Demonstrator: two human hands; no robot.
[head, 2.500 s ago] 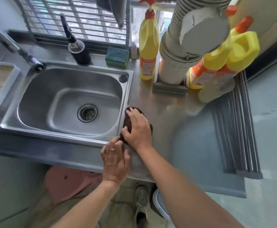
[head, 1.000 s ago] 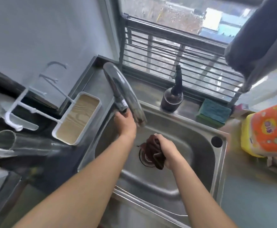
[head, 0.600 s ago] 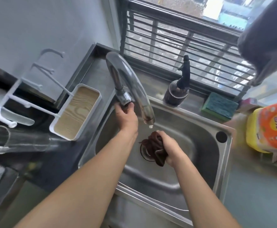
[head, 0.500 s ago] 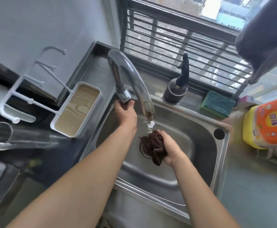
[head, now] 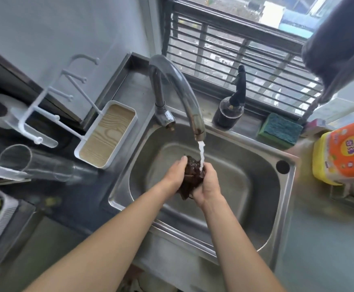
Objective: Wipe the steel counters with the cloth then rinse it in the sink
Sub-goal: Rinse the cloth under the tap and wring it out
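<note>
i see the steel sink (head: pixel 281 209) filling the middle of the frame, its basin dull grey and streaked, set into a steel counter (head: pixel 323 239) that runs off to the right edge. the curved tap (head: pixel 180 89) rises from the upper centre and arcs down, and a white stream of water (head: pixel 201 154) drops from its spout onto the dark brown cloth (head: pixel 192 175), which sits bunched above the middle of the basin. my left hand (head: pixel 175 173) curls its fingers around the cloth's left side, thumb up, and my right hand (head: pixel 208 184) wraps round its right side and underside; both grip it, pressed close together with the cloth between them. behind the sink, along the sill at upper right, stand a dark pump bottle (head: pixel 229 110), a green and blue sponge (head: pixel 281 130) just right of it, and a yellow and orange detergent bottle (head: pixel 344 152) at the right edge. the barred window (head: pixel 245 45) crosses the top of the frame, with a dark cloth hanging (head: pixel 340 41) at upper right. left of the basin a white tray with a wood-grain base (head: pixel 106 135) rests on the counter, joined to a white peg rack (head: pixel 56 98). a clear glass (head: pixel 37 163) lies tilted at far left on a darker surface. the wall at upper left is plain pale grey.
</note>
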